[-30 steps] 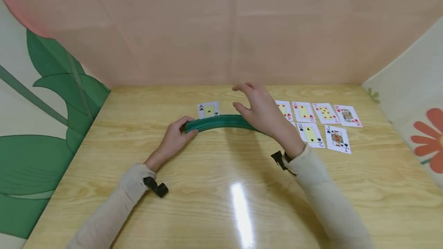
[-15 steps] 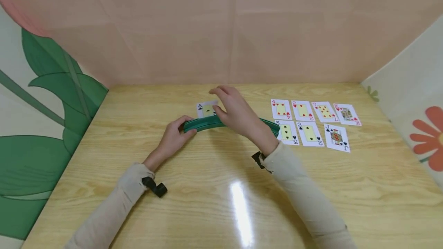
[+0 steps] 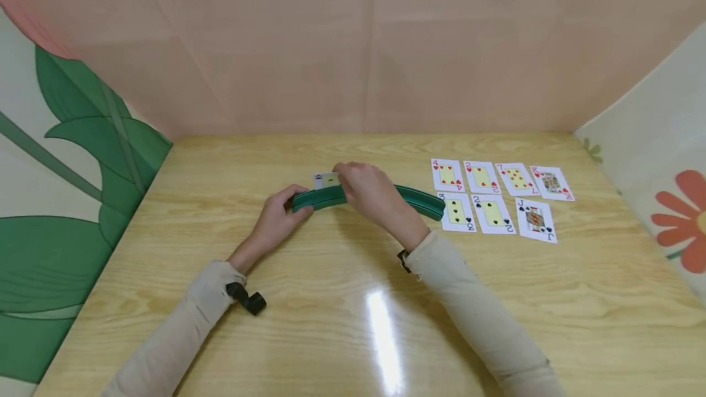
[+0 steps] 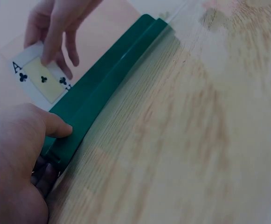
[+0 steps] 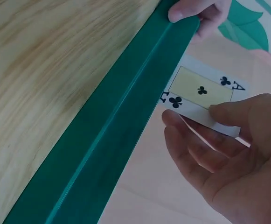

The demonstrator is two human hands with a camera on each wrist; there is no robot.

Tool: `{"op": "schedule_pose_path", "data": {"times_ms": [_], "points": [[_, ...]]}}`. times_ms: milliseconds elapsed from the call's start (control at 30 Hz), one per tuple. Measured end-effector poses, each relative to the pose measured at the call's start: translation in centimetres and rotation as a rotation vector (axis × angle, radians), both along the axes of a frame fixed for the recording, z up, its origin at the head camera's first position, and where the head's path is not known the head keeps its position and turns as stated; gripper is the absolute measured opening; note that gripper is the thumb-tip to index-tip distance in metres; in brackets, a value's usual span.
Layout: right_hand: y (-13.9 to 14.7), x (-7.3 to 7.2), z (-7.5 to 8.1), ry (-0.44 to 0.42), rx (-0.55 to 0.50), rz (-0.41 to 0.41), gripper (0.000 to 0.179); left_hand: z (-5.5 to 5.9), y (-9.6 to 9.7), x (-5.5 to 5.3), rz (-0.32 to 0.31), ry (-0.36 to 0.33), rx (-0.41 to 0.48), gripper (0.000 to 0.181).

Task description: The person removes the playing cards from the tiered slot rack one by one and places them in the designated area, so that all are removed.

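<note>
A curved green playing card holder [image 3: 421, 202] lies across the middle of the wooden table. My left hand [image 3: 278, 216] grips its left end, thumb on the front and fingers behind. At the holder's back edge is an ace of clubs card [image 5: 200, 91], which my right hand [image 3: 375, 195] pinches between thumb and fingers by one side. The ace [image 4: 43, 79] rises at a tilt from the holder's far side in the left wrist view. Its lower edge meets the holder, and I cannot tell whether it sits in the slot.
Right of the holder, face-up cards lie in two rows. The four of hearts [image 3: 447, 175] and king of hearts [image 3: 551, 183] bound the back row; the three of spades [image 3: 456, 212] and jack of spades [image 3: 536, 220] bound the front. A pink backdrop [image 3: 276, 48] stands behind the table.
My right hand has moved left and down from above the holder's right part to the ace and now pinches it. The four and three came into view. My left hand stays put.
</note>
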State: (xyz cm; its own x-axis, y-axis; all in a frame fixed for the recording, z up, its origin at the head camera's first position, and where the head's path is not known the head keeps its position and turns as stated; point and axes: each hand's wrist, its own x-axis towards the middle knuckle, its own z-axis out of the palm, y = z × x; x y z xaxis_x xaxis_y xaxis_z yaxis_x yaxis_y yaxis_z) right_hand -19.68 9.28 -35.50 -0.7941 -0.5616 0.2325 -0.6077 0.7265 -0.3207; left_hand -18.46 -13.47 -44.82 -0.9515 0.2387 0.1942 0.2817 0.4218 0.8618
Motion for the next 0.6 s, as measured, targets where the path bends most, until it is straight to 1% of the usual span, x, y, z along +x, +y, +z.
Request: {"op": "schedule_pose_path", "data": {"times_ms": [200,433,600], "points": [[0.29,-0.15,-0.30,-0.002,-0.045,0.025,0.021,-0.08,0.07,0.17,-0.003,-0.007,0.015,0.025],[0.32,0.02,0.02,-0.009,-0.026,0.035,0.021,-0.25,-0.02,0.26,0.001,-0.001,0.011,0.025],[0.45,0.09,0.23,-0.005,-0.019,0.040,0.021,0.00,0.09,0.26,0.011,-0.007,0.001,0.025]]}}
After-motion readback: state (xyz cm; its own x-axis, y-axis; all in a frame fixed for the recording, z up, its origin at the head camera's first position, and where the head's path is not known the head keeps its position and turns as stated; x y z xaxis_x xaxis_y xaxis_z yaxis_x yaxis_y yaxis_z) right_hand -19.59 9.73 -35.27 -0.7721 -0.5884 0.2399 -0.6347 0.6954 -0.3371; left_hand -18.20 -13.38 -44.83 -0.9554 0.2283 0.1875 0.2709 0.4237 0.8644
